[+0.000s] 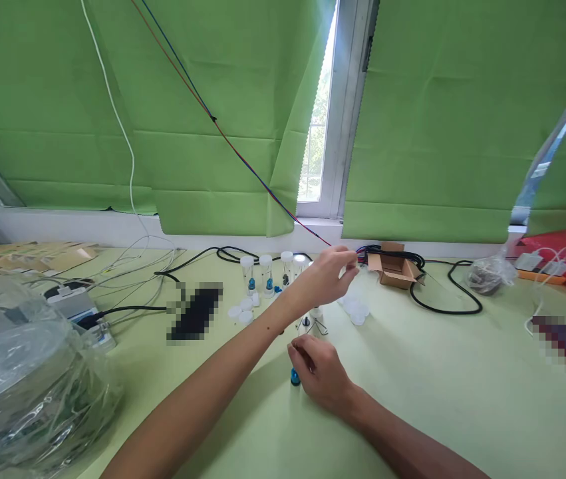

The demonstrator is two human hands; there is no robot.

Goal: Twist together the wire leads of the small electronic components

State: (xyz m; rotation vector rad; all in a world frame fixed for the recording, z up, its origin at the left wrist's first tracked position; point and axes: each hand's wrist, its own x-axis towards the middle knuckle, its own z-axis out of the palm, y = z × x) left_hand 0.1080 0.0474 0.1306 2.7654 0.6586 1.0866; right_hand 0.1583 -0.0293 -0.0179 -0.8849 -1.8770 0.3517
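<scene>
Left hand [332,276]: fingers curled, can't tell if holding anything.
Right hand [321,372]: pinched near the blue piece [295,377], contents hidden.
Clear tubes [247,269]: lift arms high, don't bump.

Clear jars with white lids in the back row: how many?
4 visible, left to right: leftmost jar, second jar, third jar, then a fourth jar partly covered by the left forearm. More may be hidden behind the left hand.
</scene>
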